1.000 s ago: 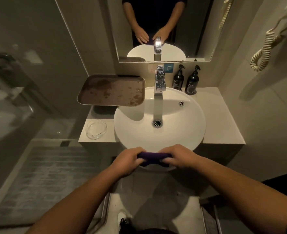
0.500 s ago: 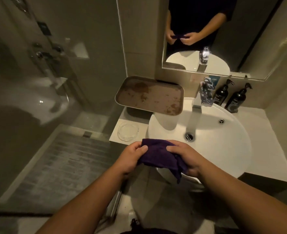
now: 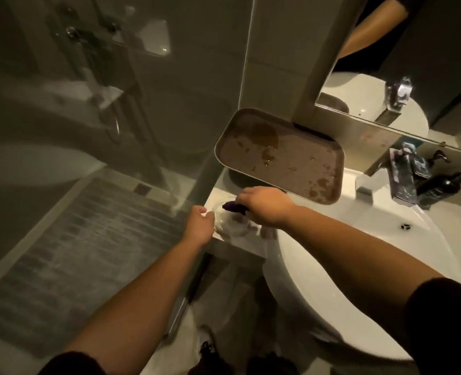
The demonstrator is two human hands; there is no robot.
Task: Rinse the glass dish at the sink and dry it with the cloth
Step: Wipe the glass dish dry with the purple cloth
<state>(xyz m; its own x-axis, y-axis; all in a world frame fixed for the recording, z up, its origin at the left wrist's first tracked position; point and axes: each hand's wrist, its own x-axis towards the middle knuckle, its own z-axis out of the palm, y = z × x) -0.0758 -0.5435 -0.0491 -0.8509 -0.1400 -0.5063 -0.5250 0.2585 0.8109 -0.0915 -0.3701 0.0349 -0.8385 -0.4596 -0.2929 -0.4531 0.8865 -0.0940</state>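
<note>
The clear glass dish (image 3: 230,224) sits on the white counter (image 3: 247,243), left of the round white basin (image 3: 332,266). My left hand (image 3: 199,226) is at the dish's left rim with its fingers curled on it. My right hand (image 3: 264,209) reaches across from the right and holds the bunched purple cloth (image 3: 232,206) just above the dish's far edge. Most of the cloth is hidden under that hand. The picture is dim and blurred around the dish.
A brown wet tray (image 3: 278,158) juts out over the counter just behind my hands. Water runs from the chrome faucet (image 3: 402,180) into the basin. Dark pump bottles (image 3: 440,185) stand behind it, under the mirror (image 3: 386,63). A glass shower wall (image 3: 115,104) stands left.
Both hands left the basin's front edge and moved left to the dish. The cloth, held by both hands before, is now in the right hand only. My view swung left.
</note>
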